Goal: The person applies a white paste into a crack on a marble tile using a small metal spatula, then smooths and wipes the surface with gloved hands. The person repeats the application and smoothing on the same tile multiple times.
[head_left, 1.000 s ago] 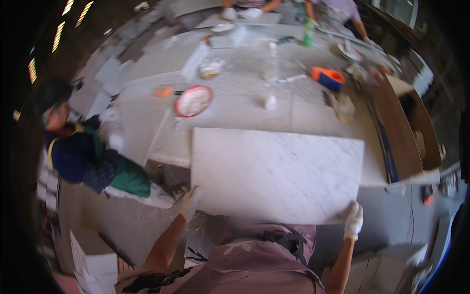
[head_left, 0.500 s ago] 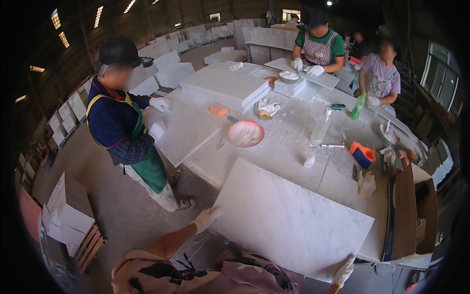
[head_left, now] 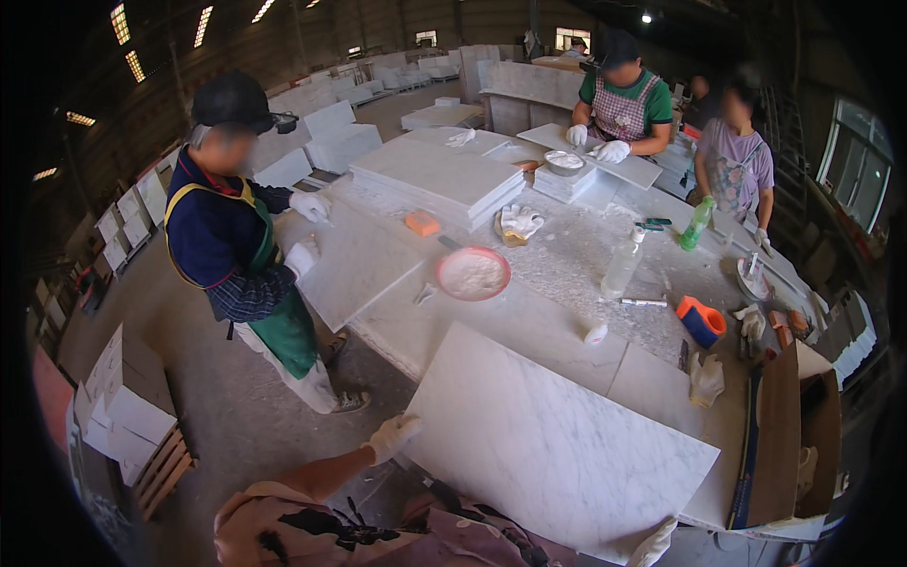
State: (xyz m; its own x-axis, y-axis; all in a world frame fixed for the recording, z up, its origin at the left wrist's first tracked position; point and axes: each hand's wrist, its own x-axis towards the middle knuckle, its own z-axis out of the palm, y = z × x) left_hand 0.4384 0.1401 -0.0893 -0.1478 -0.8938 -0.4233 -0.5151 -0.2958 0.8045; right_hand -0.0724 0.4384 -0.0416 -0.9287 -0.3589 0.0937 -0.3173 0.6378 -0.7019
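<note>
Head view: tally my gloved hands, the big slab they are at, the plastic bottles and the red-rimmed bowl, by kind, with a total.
White-gloved hands: 2, left hand, right hand
Large white veined marble slab: 1
Plastic bottles: 2, clear bottle, green bottle
Round red-rimmed bowl of white powder: 1
Total: 6

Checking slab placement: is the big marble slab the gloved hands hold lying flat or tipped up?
Flat: the marble slab lies face-up on the table, left hand at its near-left corner.
</note>
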